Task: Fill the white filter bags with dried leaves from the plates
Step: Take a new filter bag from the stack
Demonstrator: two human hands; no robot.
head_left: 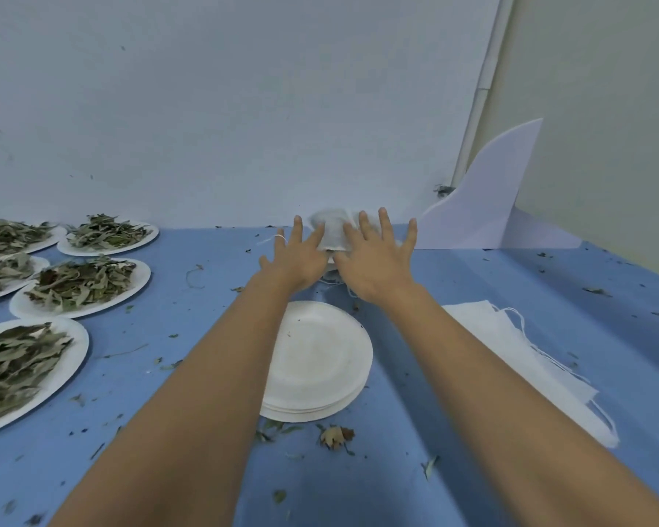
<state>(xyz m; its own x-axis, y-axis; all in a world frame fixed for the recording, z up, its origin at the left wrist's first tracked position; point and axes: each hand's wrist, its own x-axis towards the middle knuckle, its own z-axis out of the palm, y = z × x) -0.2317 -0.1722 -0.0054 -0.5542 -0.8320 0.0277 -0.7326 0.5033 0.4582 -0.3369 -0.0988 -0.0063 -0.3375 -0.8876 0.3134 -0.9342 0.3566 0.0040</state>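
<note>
— How far along is this, would you say?

— Some way in, I'd judge. The left hand and right hand both lie flat, fingers straight and spread. They grip nothing, only press on a plump white fabric filter bag at the centre of the frame, up against the wall. It looks filled. Whether more bags lie under the palms, I cannot tell.

— And what's left?

— Plenty. Along the left edge, several white paper plates hold heaps of dried green-brown leaves. Right of centre, a pile of flat, empty white filter bags with strings lies on the blue table. Below the hands, a stack of bare white paper plates suggests a few are already emptied.
</note>
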